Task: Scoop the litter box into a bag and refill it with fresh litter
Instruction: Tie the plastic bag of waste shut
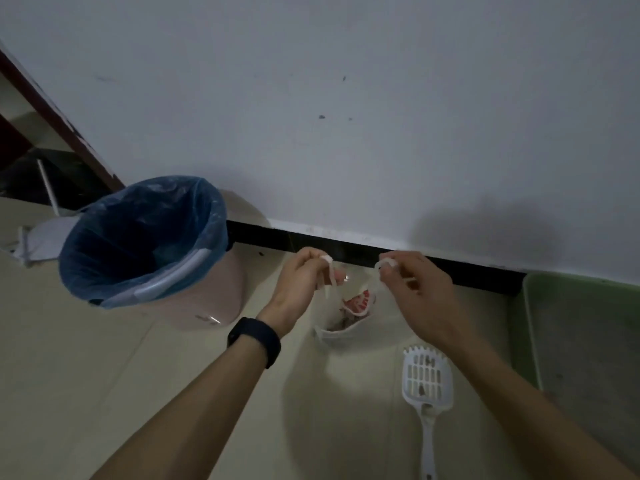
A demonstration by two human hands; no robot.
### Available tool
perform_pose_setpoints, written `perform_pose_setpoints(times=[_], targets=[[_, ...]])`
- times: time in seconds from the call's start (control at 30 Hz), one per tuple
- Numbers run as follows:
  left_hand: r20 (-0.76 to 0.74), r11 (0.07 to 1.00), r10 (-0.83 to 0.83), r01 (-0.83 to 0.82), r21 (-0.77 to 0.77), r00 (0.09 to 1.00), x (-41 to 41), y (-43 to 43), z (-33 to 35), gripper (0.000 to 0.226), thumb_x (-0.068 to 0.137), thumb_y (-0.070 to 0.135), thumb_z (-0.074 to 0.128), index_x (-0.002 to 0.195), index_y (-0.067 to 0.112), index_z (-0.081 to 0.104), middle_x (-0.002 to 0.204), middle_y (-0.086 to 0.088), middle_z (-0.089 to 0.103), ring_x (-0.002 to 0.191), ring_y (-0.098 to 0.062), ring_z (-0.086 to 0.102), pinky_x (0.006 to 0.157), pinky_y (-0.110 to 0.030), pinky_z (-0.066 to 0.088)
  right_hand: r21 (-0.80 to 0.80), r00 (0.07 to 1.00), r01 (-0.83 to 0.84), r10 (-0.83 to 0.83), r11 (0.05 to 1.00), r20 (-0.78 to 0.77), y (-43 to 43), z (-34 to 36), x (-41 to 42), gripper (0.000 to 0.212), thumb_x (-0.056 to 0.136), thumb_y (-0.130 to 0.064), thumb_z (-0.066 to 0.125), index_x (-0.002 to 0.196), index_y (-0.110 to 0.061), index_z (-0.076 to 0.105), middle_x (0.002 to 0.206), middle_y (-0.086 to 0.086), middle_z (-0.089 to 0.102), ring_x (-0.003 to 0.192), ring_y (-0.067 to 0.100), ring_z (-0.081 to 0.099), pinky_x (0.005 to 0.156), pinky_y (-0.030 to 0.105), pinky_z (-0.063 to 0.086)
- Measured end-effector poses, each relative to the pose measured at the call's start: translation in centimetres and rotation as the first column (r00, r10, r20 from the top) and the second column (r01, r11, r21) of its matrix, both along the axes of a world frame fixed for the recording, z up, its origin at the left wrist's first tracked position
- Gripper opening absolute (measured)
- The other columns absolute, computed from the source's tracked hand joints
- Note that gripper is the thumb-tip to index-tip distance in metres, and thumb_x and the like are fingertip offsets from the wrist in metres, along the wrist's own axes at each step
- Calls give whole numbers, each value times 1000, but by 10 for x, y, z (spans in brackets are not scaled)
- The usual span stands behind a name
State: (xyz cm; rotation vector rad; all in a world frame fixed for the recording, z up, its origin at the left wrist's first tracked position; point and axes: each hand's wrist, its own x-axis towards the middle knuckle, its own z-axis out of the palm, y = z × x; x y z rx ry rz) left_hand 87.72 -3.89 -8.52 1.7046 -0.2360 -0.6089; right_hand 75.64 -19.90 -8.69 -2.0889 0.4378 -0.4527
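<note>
My left hand [300,283] and my right hand [412,285] each pinch a handle of a small white plastic bag [341,332] with red print, held just above the floor by the wall. The bag's mouth is pulled partly open and dark clumps show inside. A white slotted litter scoop [428,379] lies on the floor below my right hand, with bits of litter on it. The green litter box [530,327] sits at the right edge, grey litter inside; only part of it is in view.
A pink bin with a blue liner [145,244] stands on the floor to the left of my hands. Behind it lie a white dustpan and a pole [46,188]. A white wall with a black skirting [381,252] runs right behind the bag.
</note>
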Motion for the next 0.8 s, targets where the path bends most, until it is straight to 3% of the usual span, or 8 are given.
perform_pose_setpoints(times=[0.1, 0.23, 0.3, 0.4, 0.5, 0.53, 0.67, 0.8], targets=[[29, 998, 62, -61, -35, 998, -11, -19, 7, 12, 97, 14, 51, 90, 8, 59, 71, -10, 67, 74, -26, 62, 81, -45, 52, 92, 997, 0, 7, 996, -77, 1, 10, -6, 23, 98, -32, 52, 82, -24, 67, 86, -11, 71, 80, -1, 65, 67, 15, 45], [115, 994, 94, -86, -70, 989, -21, -33, 17, 10, 95, 19, 57, 91, 12, 63, 68, -1, 63, 60, -13, 56, 62, -24, 45, 238, 990, 66, -93, 969, 102, 1, 22, -8, 25, 98, -27, 51, 79, -18, 65, 84, -5, 72, 81, 12, 68, 72, 25, 51], [150, 993, 99, -88, -78, 984, -25, -33, 18, 9, 95, 20, 58, 90, 14, 64, 67, 1, 62, 59, -12, 55, 59, -20, 46, 211, 987, 95, -119, 973, 106, -4, 20, -8, 24, 99, -27, 50, 80, -20, 63, 82, -6, 71, 77, 11, 67, 70, 29, 53], [149, 992, 127, -123, -32, 981, -27, -30, 12, 11, 96, 22, 59, 96, 14, 65, 72, 2, 67, 64, -10, 60, 57, -15, 46, 22, 992, 71, -68, 997, -106, -13, -6, -15, 21, 94, -48, 54, 95, -29, 62, 95, -15, 66, 87, 0, 61, 74, 25, 48], [147, 989, 151, -148, -25, 978, -26, -27, 10, 10, 97, 22, 59, 101, 16, 65, 81, 0, 71, 70, -8, 66, 57, -12, 46, 105, 947, 29, 6, 994, -321, -21, -29, -27, 68, 82, -76, 48, 129, -28, 52, 125, -14, 52, 112, 9, 54, 90, 30, 46], [153, 984, 176, -172, -36, 972, -25, -26, 11, 10, 97, 21, 59, 102, 16, 65, 84, -1, 72, 72, -8, 67, 58, -12, 47, 127, 921, -19, 67, 992, -384, -24, -33, -30, 73, 80, -79, 48, 134, -28, 50, 129, -12, 49, 117, 12, 52, 94, 32, 44], [138, 955, 294, -284, -87, 946, -16, -20, 15, 10, 97, 19, 57, 105, 18, 65, 85, 2, 73, 76, -9, 69, 66, -18, 51, 231, 833, -226, 310, 946, -457, -27, -29, -40, 49, 80, -53, 59, 127, -50, 51, 143, -13, 46, 129, 14, 44, 94, 32, 38], [107, 934, 354, -345, -96, 929, -10, -18, 11, 9, 97, 22, 57, 102, 23, 64, 83, 4, 74, 75, -11, 70, 78, -32, 56, 225, 780, -356, 421, 907, -463, -25, -18, -53, 65, 63, -36, 63, 123, -58, 53, 149, -16, 37, 136, 9, 33, 108, 40, 33]])
